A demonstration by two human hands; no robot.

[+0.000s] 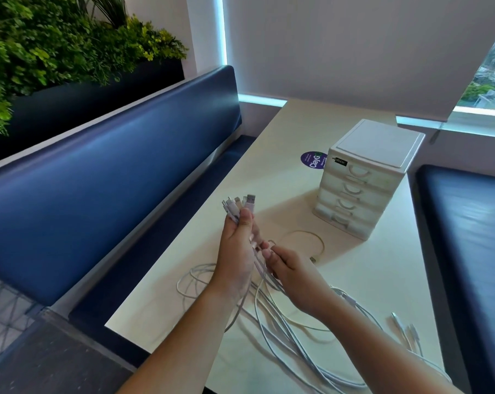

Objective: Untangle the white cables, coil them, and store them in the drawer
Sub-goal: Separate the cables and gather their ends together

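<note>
Several white cables [290, 346] are gathered in both hands. The left hand [236, 251] is raised over the desk [368, 280], fingers wrapped round the bundle near its ends. The connector plugs [240, 204] stick up above the fingers. The right hand [294, 275] sits just beside and below it, fingers curled on strands of the same bundle. The rest of the cables hangs from the hands and sprawls in loose tangled loops over the near part of the desk, under both forearms. A few loose plug ends [405, 325] lie on the desk at right. One cream cable loop [323, 245] lies flat between the hands and the drawer unit [360, 191]. The unit is white, with four drawers, all pushed in, and stands further back on the desk, apart from the tangle. A purple round sticker [311, 160] is just beside it. A blue padded bench [112, 166] runs along the left, with green plants [55, 46] above.
</note>
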